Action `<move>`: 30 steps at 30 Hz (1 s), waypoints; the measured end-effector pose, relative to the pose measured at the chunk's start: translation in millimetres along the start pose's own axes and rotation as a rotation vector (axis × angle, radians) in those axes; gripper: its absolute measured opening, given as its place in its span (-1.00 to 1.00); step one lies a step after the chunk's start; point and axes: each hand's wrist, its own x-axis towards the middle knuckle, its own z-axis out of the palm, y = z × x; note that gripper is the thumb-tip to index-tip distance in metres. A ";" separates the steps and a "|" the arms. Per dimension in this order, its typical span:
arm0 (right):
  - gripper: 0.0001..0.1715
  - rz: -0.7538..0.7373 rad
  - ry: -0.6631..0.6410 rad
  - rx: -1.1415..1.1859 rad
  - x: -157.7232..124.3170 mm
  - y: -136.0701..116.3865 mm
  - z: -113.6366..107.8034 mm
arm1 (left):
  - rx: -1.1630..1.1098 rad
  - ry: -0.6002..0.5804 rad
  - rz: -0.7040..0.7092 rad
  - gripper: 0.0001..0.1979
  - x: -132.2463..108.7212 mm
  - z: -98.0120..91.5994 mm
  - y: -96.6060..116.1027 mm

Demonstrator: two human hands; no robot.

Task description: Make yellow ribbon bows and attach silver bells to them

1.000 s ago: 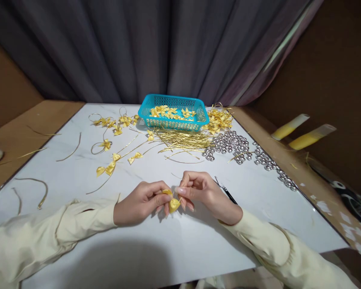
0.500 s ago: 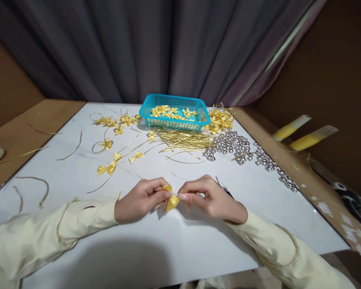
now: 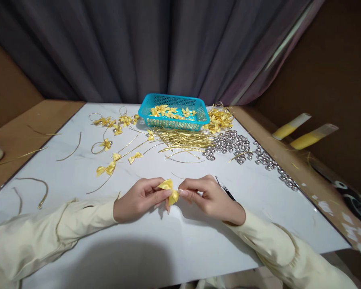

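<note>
Between my two hands, low over the front of the white table, is a yellow ribbon bow (image 3: pixel 174 196). My left hand (image 3: pixel 142 199) pinches it between thumb and fingers from the left. From the right, my right hand (image 3: pixel 209 198) has thumb and forefinger pressed together at the bow's edge; whether a cord or wire is also in that pinch is too small to tell. Other yellow bows (image 3: pixel 106 168) lie beyond my left hand, some with gold cord on them. A slim dark tool (image 3: pixel 225 188) lies just behind my right hand, partly hidden by it.
A blue basket (image 3: pixel 173 124) with yellow bows stands at the back. Before it lies a bundle of gold cords (image 3: pixel 183 140), with silver bells or beads (image 3: pixel 231 142) to its right. A pile of bows (image 3: pixel 219 119) sits beside the basket. Two yellow-and-clear tubes (image 3: pixel 314 136) are at right.
The bow has turned between my fingers, so its upper loop now shows spread above my left thumb. Both hands stay in nearly the same place.
</note>
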 end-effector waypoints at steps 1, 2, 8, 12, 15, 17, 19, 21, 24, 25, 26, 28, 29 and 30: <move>-0.66 0.002 0.000 -0.001 0.0 0.2 0.3 | -0.006 -0.004 0.002 -0.68 0.3 0.2 0.3; -0.65 0.002 0.001 0.001 0.1 0.5 0.6 | -0.012 -0.007 0.003 -0.69 0.6 0.4 0.3; -0.66 -0.014 0.019 0.014 1.2 0.3 0.2 | -0.025 -0.026 0.021 -0.72 -0.1 -0.2 -1.9; -0.72 -0.053 0.049 -0.011 0.9 0.1 0.8 | -0.033 -0.036 0.007 -0.71 0.1 -0.7 3.6; -0.75 -0.107 0.084 -0.059 0.6 0.2 2.3 | -0.068 -0.038 -0.005 -0.73 1.1 0.4 9.1; -0.76 -0.132 0.097 -0.093 0.4 0.1 3.0 | -0.068 -0.028 -0.013 -0.76 1.4 1.2 10.1; -0.76 -0.146 0.101 -0.116 0.3 0.0 3.5 | -0.055 -0.014 -0.020 -0.78 1.5 1.9 8.8; -0.76 -0.152 0.104 -0.130 0.0 0.3 3.7 | -0.043 -0.003 -0.022 -0.78 1.7 2.2 6.8; -0.76 -0.154 0.101 -0.151 -0.8 1.9 4.6 | -0.037 0.004 -0.033 -0.79 2.9 2.3 5.1; -0.75 -0.159 0.097 -0.160 -1.1 2.6 5.1 | -0.037 0.005 -0.038 -0.79 3.5 2.3 5.0; -0.75 -0.164 0.095 -0.168 -1.3 3.3 5.5 | -0.037 0.007 -0.042 -0.79 4.0 2.3 5.2; -0.74 -0.165 0.088 -0.173 -1.6 4.1 6.2 | -0.037 0.011 -0.043 -0.77 4.7 2.3 5.8; -0.74 -0.158 0.086 -0.167 -1.6 4.1 6.4 | -0.034 0.012 -0.042 -0.77 4.8 2.3 6.1; -0.75 -0.146 0.083 -0.156 -1.4 3.9 6.4 | -0.029 0.012 -0.040 -0.76 4.8 2.2 6.4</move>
